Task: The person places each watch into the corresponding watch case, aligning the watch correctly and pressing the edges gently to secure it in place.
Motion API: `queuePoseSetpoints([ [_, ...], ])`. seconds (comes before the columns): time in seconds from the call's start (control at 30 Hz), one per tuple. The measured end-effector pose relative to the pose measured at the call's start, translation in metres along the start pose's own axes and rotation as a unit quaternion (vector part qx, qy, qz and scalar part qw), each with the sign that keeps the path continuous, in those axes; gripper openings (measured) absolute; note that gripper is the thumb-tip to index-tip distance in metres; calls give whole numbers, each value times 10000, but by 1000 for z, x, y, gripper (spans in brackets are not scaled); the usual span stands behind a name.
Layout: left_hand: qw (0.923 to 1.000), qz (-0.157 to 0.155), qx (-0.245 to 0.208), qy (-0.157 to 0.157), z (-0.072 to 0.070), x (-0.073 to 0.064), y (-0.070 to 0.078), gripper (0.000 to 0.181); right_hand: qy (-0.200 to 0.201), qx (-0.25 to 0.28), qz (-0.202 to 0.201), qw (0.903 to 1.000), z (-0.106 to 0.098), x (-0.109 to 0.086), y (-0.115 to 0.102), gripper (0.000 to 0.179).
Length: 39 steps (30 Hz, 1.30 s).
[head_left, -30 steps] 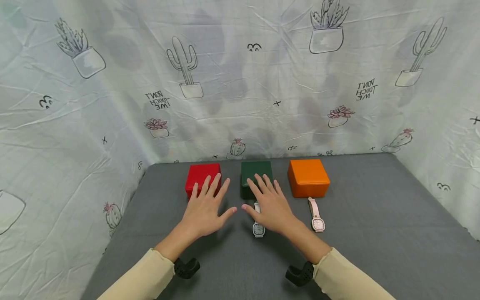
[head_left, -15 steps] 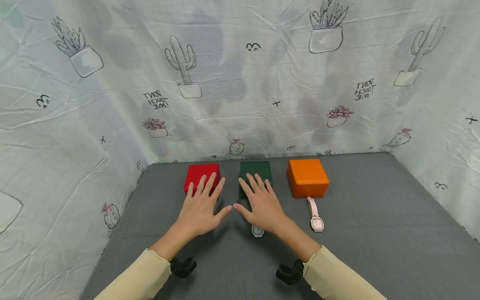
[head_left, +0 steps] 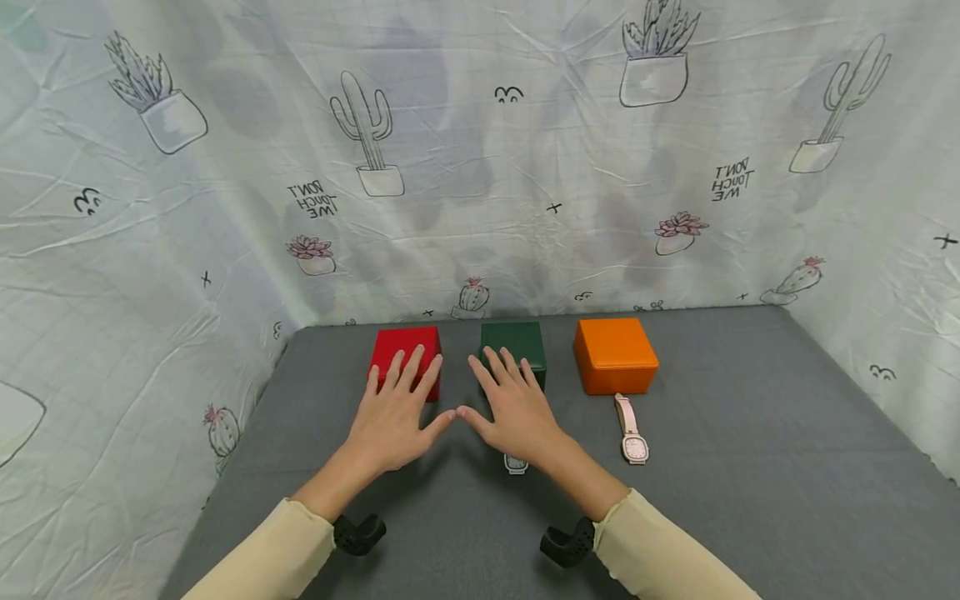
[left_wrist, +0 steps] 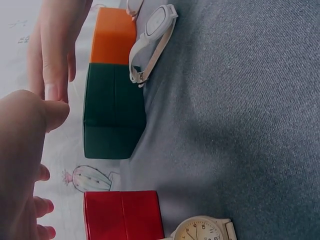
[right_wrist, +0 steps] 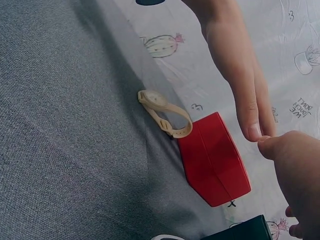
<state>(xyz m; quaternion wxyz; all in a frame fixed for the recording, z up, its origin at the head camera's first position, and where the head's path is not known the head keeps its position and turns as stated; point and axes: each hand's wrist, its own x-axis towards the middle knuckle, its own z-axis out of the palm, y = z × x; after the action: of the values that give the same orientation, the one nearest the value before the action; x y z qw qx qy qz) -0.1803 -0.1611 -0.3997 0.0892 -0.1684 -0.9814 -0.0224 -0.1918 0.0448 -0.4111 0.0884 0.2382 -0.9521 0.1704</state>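
Both hands are held spread, palms down, over the grey table, thumb tips meeting. My left hand (head_left: 390, 423) overlaps the front of a red box (head_left: 405, 346) in the head view. Beneath it, a cream wristwatch (right_wrist: 156, 98) lies at that box, hidden from the head camera. My right hand (head_left: 519, 418) overlaps a dark green box (head_left: 513, 335) and covers most of a white wristwatch (head_left: 516, 464), whose looped strap shows in the left wrist view. Neither hand holds anything. To the right, a pink wristwatch (head_left: 634, 448) lies before an orange box (head_left: 618, 354).
The three boxes stand in a row near the back of the grey cloth-covered table (head_left: 750, 467). A white curtain (head_left: 480, 167) printed with cacti hangs behind and along both sides. Each wrist wears a black device, such as the right one (head_left: 567, 543).
Both hands have drifted slightly left, the right one more. Their thumbs, apart before, now meet at the tips. Boxes and watches have stayed in place.
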Motion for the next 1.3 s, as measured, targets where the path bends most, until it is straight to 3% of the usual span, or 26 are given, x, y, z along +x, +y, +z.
queuePoseSetpoints([
  [0.43,10000,-69,-39,16,-2,-1,-8,85,10,-55,-43,10000,3,7,-4,74],
  [0.8,9995,-275,-68,-162,0,-1,-20,85,-208,-77,-73,9997,7,19,-19,72],
  [1.3,9990,-405,-16,-192,1,-3,-31,88,-399,496,-208,9978,17,25,-26,68],
])
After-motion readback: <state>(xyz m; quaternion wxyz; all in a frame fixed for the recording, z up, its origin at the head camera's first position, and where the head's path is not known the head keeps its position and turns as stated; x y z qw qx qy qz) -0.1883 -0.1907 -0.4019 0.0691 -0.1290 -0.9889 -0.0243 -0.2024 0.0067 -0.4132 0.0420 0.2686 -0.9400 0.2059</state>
